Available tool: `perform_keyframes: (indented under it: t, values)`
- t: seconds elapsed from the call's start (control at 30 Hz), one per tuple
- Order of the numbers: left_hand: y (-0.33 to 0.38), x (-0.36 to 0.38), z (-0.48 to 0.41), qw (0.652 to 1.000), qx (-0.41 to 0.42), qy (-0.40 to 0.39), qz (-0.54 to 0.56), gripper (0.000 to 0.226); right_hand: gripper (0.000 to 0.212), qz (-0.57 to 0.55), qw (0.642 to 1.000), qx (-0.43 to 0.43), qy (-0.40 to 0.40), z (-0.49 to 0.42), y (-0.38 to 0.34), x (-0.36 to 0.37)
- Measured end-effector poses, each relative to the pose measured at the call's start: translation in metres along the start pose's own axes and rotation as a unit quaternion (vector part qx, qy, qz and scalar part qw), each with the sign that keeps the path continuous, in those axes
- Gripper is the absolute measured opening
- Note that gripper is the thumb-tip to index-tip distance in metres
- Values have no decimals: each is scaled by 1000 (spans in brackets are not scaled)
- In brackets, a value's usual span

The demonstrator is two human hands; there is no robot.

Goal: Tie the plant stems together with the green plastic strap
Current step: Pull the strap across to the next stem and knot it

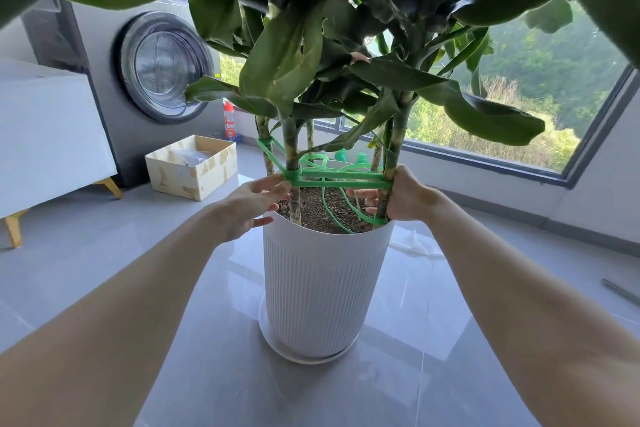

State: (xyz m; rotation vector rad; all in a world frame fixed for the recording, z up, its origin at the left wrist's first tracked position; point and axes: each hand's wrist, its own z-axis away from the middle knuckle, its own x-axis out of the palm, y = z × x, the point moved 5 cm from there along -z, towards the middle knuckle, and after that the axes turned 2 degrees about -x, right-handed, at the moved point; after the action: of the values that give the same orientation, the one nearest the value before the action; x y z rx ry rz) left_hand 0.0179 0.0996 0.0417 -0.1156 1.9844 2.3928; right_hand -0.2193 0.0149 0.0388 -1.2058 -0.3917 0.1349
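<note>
Above the soil (313,210) of a tall white ribbed pot (322,274), the green strap (341,180) runs from a back-left stem (265,146) down to the front-left stem (292,149). It is bunched round that stem and then crosses in two or three flat bands to the right stem (394,146). Spare strap hangs in loose loops (327,210) over the soil and trails to the pot's right rim.

The left hand (252,206) reaches in with fingers spread and nearly straight. Its thumb and fingertips sit at the wrap on the front-left stem, touching it rather than clearly pinching it. The right hand (407,196) is curled round the right stem, with its fingers showing on the far side and the strap's bands ending under its thumb. It appears to pin the strap against the stem.

The job looks mid-way: three stems are linked and the bands look taut, but no finished knot can be made out on the right side, and a good deal of slack is unused. The step in hand seems to be holding tension at the right stem while the left hand steadies the earlier wrap.

The next move probably calls for taking up the loose tail and leading it round the right stem, or on to a stem behind. The right grip should not ease while this is done, or the bands may sag. The stems look rigid enough to take a firm pull, but the strap may slide down their smooth surface.

Behind stand a washing machine (162,66), a cardboard box (194,166) and a window (519,107).
</note>
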Motion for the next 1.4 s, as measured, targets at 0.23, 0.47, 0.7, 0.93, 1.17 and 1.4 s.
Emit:
perform_keyframes:
  t: [0.23,0.47,0.7,0.93,1.17,1.4]
  values:
    - [2,0,0,1000,4,5,-10,40,36,-20,999,-28,-8,4,1,1]
    - [2,1,0,1000,8,13,-14,41,21,-15,998,-32,-44,4,0,-1]
    - [2,1,-1,1000,4,11,-13,40,16,-42,998,-42,2,0,0,-7]
    - [1,0,-1,1000,2,19,-18,40,42,-94,994,-53,12,4,4,-10]
    - [5,0,-1,999,5,26,-29,41,11,22,973,-160,166,18,-6,-17]
    - [9,2,3,998,9,39,-44,36,16,58,959,-206,187,24,-9,-23]
